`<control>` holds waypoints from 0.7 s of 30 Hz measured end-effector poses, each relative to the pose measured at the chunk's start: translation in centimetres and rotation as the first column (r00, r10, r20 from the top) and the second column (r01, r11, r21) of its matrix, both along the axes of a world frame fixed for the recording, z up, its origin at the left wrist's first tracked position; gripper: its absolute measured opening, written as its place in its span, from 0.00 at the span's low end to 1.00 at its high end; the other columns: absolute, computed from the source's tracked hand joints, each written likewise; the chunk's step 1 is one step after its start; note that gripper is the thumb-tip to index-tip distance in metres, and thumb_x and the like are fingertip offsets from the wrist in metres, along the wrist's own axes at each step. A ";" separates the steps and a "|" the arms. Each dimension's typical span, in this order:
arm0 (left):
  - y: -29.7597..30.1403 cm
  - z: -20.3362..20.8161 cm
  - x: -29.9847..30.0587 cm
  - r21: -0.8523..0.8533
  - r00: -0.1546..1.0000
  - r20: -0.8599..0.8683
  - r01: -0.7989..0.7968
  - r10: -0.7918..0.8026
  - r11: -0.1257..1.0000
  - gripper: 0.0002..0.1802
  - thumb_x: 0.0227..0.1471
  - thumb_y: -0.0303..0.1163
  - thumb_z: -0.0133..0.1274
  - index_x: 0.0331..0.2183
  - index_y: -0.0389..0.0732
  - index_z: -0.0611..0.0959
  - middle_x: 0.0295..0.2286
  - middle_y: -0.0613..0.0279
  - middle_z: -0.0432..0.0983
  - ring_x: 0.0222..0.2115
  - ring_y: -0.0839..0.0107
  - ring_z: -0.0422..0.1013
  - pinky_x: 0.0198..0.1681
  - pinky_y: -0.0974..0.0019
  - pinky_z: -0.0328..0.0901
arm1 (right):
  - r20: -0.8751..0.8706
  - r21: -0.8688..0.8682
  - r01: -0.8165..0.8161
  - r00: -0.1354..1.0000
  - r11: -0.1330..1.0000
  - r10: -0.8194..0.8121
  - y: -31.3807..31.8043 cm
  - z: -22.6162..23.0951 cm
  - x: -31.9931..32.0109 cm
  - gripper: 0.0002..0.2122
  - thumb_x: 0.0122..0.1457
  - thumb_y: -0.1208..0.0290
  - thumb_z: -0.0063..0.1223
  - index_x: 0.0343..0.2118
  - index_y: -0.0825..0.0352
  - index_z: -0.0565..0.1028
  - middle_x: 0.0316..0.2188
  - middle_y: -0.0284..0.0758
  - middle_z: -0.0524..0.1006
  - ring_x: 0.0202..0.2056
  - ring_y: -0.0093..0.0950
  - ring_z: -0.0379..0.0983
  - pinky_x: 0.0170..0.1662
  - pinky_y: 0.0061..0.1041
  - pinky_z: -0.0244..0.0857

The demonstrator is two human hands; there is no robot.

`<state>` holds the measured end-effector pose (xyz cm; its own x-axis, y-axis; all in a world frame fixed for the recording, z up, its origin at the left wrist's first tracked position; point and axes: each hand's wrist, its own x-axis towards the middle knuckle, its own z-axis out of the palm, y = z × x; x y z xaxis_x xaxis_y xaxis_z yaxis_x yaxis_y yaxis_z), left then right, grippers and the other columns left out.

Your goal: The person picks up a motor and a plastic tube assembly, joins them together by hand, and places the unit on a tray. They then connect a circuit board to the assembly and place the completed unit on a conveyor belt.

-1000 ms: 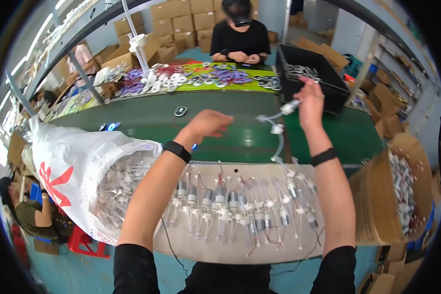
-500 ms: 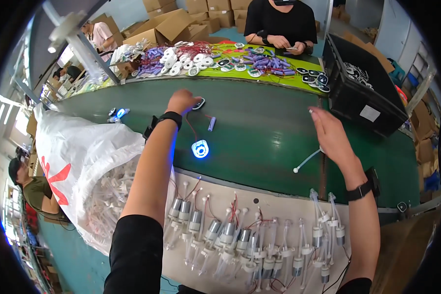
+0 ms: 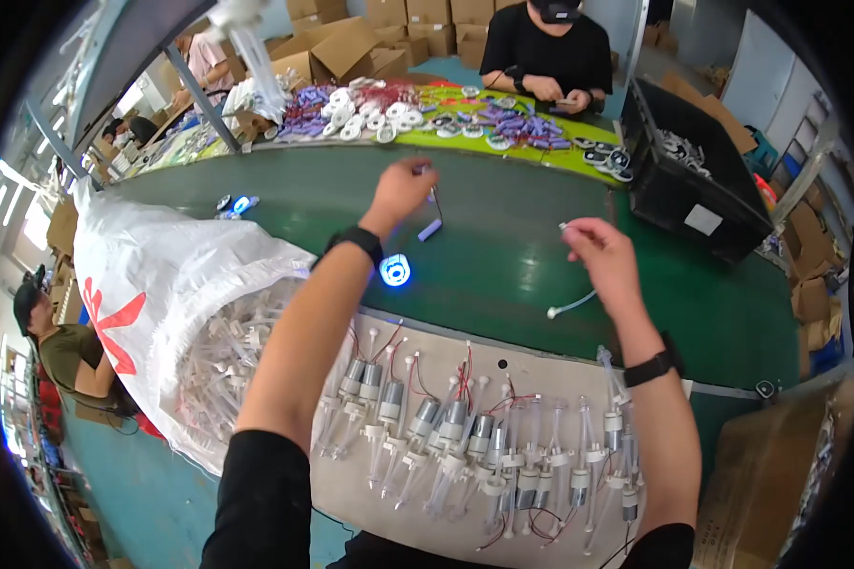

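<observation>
My left hand [image 3: 408,192] is over the green belt [image 3: 512,256], its fingers pinched on a small wired disc mostly hidden by them. A thin wire runs down from it to a purple cylindrical battery [image 3: 430,229]. Just below, a round disc [image 3: 395,270] glows bright blue on the belt. Farther right, my right hand [image 3: 603,261] pinches a thin clear tube [image 3: 573,305]; its white-tipped end hangs below the hand, and a small white piece shows at the fingertips.
Small motors with clear tubes [image 3: 455,427] cover a beige board in front of me. A white sack [image 3: 161,247] of plastic parts lies left. Across the belt are heaped discs and batteries [image 3: 389,109], a black crate [image 3: 697,180] and a seated co-worker [image 3: 550,52].
My left hand has lifted the wired disc and moved right, its battery shifting up and right. My right hand has moved slightly left and down with the tube. The view has shifted a little.
</observation>
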<state>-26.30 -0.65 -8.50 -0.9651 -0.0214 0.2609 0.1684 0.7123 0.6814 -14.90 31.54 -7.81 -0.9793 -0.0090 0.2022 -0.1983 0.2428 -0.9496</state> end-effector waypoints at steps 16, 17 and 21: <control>4.3 0.9 18.2 0.972 0.964 0.216 -0.196 -0.158 0.131 0.21 0.59 0.25 0.47 0.54 0.35 0.70 0.42 0.59 0.77 0.41 0.71 0.75 0.44 0.71 0.71 | -0.031 0.059 -0.032 0.999 0.998 0.034 -7.4 0.7 3.9 0.08 0.59 0.73 0.55 0.39 0.69 0.78 0.28 0.28 0.78 0.29 0.16 0.74 0.32 0.14 0.64; 4.2 0.8 18.5 0.974 0.966 0.213 -0.198 -0.147 0.112 0.22 0.59 0.25 0.47 0.55 0.35 0.69 0.43 0.58 0.76 0.41 0.70 0.75 0.44 0.70 0.71 | -0.027 0.093 -0.029 0.999 0.995 0.032 -7.7 0.9 4.1 0.08 0.59 0.73 0.55 0.39 0.70 0.78 0.28 0.28 0.78 0.29 0.16 0.74 0.32 0.15 0.64; 4.3 1.1 18.8 0.968 0.973 0.195 -0.171 -0.124 0.181 0.23 0.58 0.22 0.48 0.55 0.35 0.68 0.43 0.58 0.75 0.41 0.70 0.75 0.43 0.68 0.73 | 0.059 0.155 -0.071 0.996 0.985 0.062 -8.1 1.5 4.4 0.08 0.59 0.73 0.54 0.39 0.70 0.78 0.29 0.29 0.79 0.29 0.18 0.75 0.33 0.15 0.65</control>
<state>-7.51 3.61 -7.42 -0.9759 -0.1386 -0.1688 -0.0643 -0.5564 0.8284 -10.51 23.40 -6.36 -0.9848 -0.1019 0.1407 -0.1691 0.3774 -0.9105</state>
